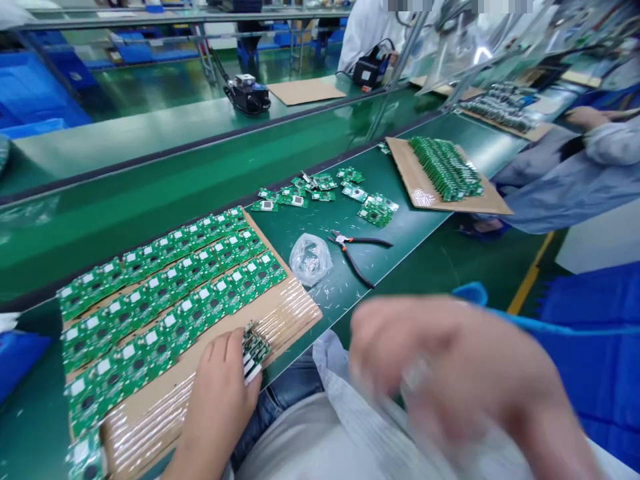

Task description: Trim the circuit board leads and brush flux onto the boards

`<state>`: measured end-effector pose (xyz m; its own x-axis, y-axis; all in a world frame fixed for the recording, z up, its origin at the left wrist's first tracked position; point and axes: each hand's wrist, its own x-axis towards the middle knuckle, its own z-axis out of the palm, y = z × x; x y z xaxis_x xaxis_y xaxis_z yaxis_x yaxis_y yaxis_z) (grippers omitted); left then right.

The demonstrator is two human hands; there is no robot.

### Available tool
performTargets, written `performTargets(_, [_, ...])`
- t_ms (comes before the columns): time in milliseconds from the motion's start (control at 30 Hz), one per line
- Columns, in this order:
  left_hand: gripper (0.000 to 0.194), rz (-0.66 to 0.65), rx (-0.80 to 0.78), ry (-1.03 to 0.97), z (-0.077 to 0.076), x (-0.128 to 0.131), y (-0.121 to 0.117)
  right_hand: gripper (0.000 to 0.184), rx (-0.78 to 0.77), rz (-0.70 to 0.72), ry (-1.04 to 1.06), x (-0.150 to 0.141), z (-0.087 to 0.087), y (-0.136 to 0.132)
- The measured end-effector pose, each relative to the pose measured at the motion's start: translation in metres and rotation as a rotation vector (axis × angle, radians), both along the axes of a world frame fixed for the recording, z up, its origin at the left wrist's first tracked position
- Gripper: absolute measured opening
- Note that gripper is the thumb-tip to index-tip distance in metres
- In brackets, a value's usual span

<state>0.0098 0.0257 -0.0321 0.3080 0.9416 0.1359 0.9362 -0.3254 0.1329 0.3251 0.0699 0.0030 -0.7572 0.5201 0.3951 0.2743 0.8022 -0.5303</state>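
My left hand (pixel 223 387) is closed around a small stack of circuit boards (pixel 255 347), held on edge over the near side of a taped cardboard sheet (pixel 150 420). On that sheet lie rows of green circuit boards (pixel 165 287) with white squares and dark round parts. My right hand (pixel 450 367) is raised over my lap, right of the bench edge. It is smeared by motion, so its fingers and anything in them cannot be made out. Cutting pliers (pixel 357 252) with black and orange handles lie on the bench beside a clear plastic bag (pixel 310 259).
Loose circuit boards (pixel 375 208) lie scattered beyond the pliers, with small clippings near the bag. Another cardboard sheet (pixel 415 180) holds standing boards (pixel 445 167). A green conveyor belt (pixel 200 157) runs behind. Co-workers sit at the right and back; a blue bin (pixel 595 347) stands at right.
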Motion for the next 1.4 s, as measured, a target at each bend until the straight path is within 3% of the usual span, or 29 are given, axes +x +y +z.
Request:
performTargets(33, [0.037, -0.013, 0.022, -0.003, -0.002, -0.001, 0.000, 0.063, -0.011, -0.114, 0.024, 0.003, 0.020, 0.021])
performTargets(67, [0.037, -0.026, 0.041, -0.009, -0.003, -0.003, -0.001, 0.065, -0.037, -0.336, -0.006, 0.007, 0.031, 0.039])
performTargets(100, [0.037, -0.040, 0.056, -0.017, -0.004, -0.004, -0.001, 0.073, -0.095, -0.537, -0.136, 0.011, 0.032, 0.053])
performTargets(200, [0.036, -0.056, 0.074, -0.045, -0.003, -0.007, -0.002, 0.102, -0.316, -0.852, -0.659, 0.023, -0.005, 0.078])
performTargets(300, [0.035, -0.070, 0.066, -0.087, 0.002, -0.008, -0.003, 0.111, -0.341, -0.891, -0.743, 0.028, -0.044, 0.084])
performTargets(367, [0.036, -0.056, 0.052, -0.113, 0.007, -0.006, -0.003, 0.108, -0.332, -0.887, -0.727, 0.027, -0.048, 0.085])
performTargets(600, [0.039, 0.078, -0.034, -0.217, 0.013, 0.003, -0.003, 0.068, -0.469, -0.796, -0.570, 0.035, -0.023, 0.103])
performTargets(767, [0.053, 0.297, -0.337, -0.456, 0.019, 0.003, 0.000, 0.053, -0.719, -0.679, -0.222, 0.052, -0.007, 0.088])
performTargets(833, [0.059, 0.389, -0.452, -0.583, 0.022, 0.004, 0.002, 0.052, -0.924, -0.601, 0.087, 0.049, -0.002, 0.066])
performTargets(933, [0.066, 0.481, -0.607, -0.894, 0.031, 0.013, 0.007, 0.043, -1.435, -0.351, 0.772, 0.025, -0.001, 0.022])
performTargets(1000, [0.068, 0.498, -0.722, -1.147, 0.039, 0.025, 0.012, 0.053, -1.686, -0.166, 0.950, 0.001, -0.007, -0.007])
performTargets(1100, [0.064, 0.512, -0.808, -1.390, 0.052, 0.044, 0.019, 0.071, -1.926, -0.008, 0.973, -0.029, -0.018, -0.041])
performTargets(1167, [0.064, 0.511, -0.810, -1.460, 0.056, 0.052, 0.025, 0.074, -1.963, 0.018, 0.950, -0.038, -0.023, -0.052])
performTargets(1267, [0.066, 0.450, -0.823, -1.453, 0.054, 0.056, 0.032, 0.071, -1.895, -0.006, 0.904, -0.034, -0.022, -0.051])
performTargets(1333, [0.065, 0.434, -0.802, -1.370, 0.051, 0.056, 0.037, 0.070, -1.684, -0.076, 0.787, -0.026, -0.016, -0.040])
performTargets(1400, [0.060, 0.428, -0.749, -1.261, 0.051, 0.058, 0.039, 0.067, -1.255, -0.217, 0.581, -0.018, -0.007, -0.026])
